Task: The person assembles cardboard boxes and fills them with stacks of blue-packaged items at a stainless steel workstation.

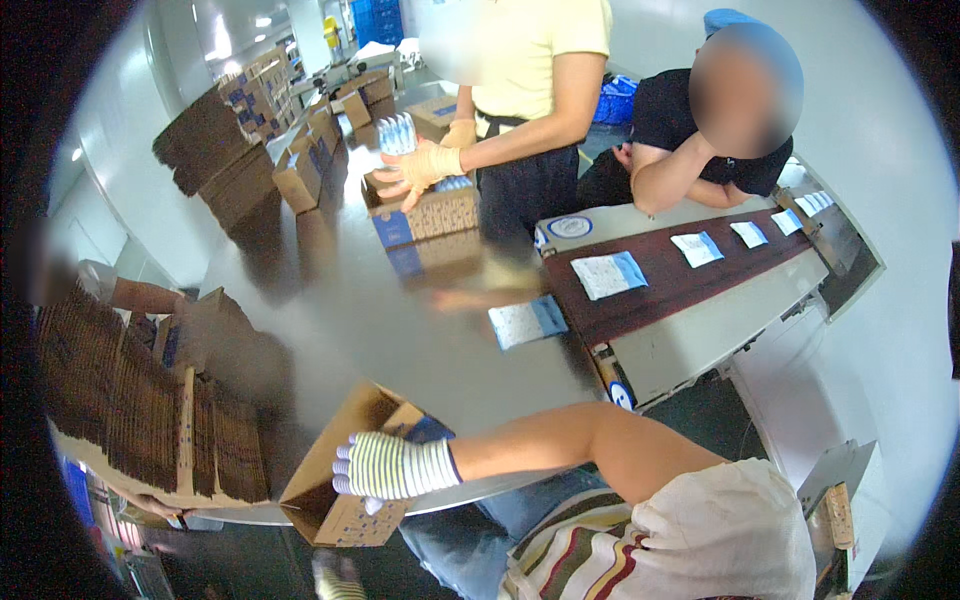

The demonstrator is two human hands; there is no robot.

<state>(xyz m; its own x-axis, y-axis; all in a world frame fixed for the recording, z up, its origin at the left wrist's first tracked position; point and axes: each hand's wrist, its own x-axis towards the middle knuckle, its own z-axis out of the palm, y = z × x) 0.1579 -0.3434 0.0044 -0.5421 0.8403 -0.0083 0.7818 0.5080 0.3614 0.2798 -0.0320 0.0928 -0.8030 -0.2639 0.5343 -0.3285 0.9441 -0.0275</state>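
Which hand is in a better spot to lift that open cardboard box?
Probably the right hand: its striped glove rests flat on the open cardboard box at the table's near edge. The left hand hangs lower, below the table, barely in view.

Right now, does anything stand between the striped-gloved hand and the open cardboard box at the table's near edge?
Nothing visible does. The right hand lies on the open cardboard box, fingers across its opening.
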